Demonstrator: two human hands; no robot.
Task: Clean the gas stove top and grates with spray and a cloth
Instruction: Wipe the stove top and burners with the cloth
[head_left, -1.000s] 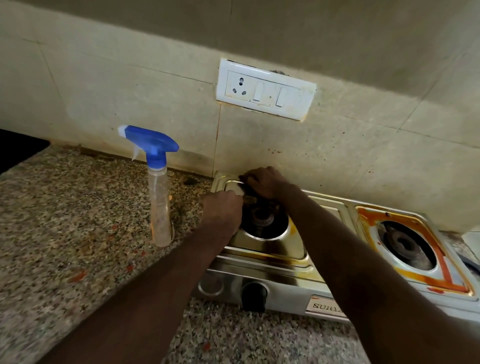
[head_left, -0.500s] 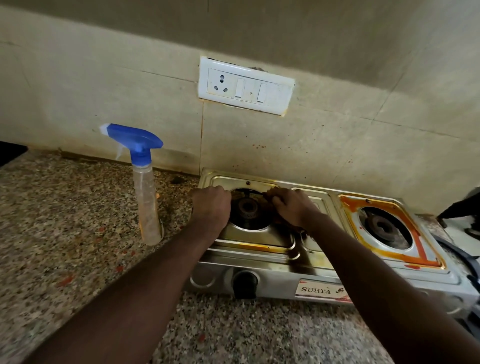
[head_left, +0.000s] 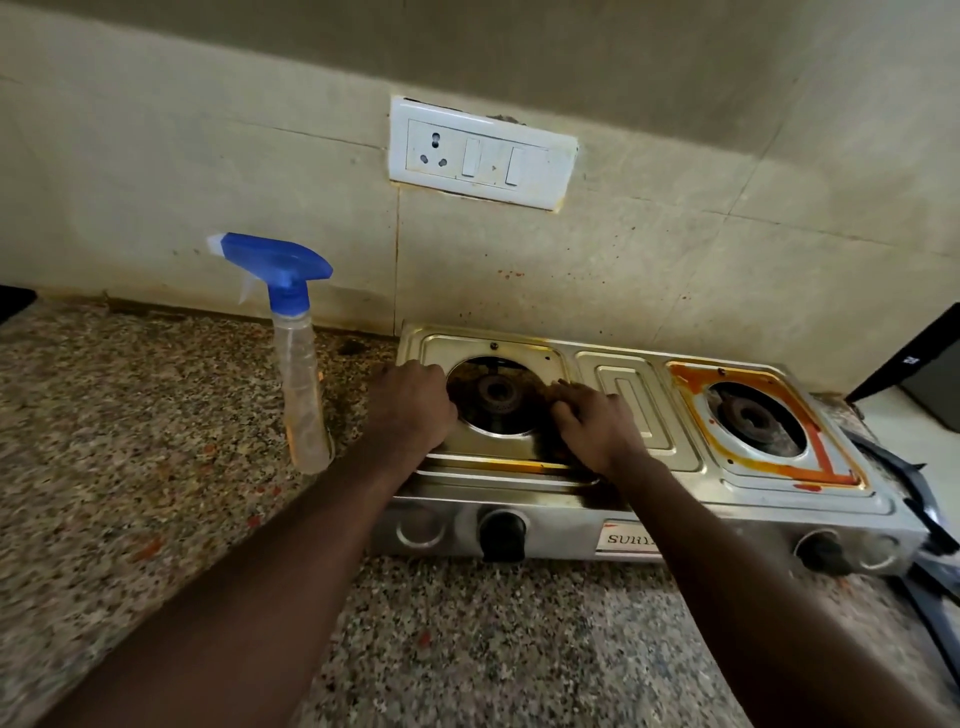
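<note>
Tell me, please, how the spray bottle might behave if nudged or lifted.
The spray bottle looks clear and mostly empty, so probably light. Tall and narrow under a bulky blue trigger head, it would likely tip if nudged.

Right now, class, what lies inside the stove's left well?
A dark burner sits in the grimy well. The left hand and right hand cover its side rims; what lies under them is hidden.
</note>
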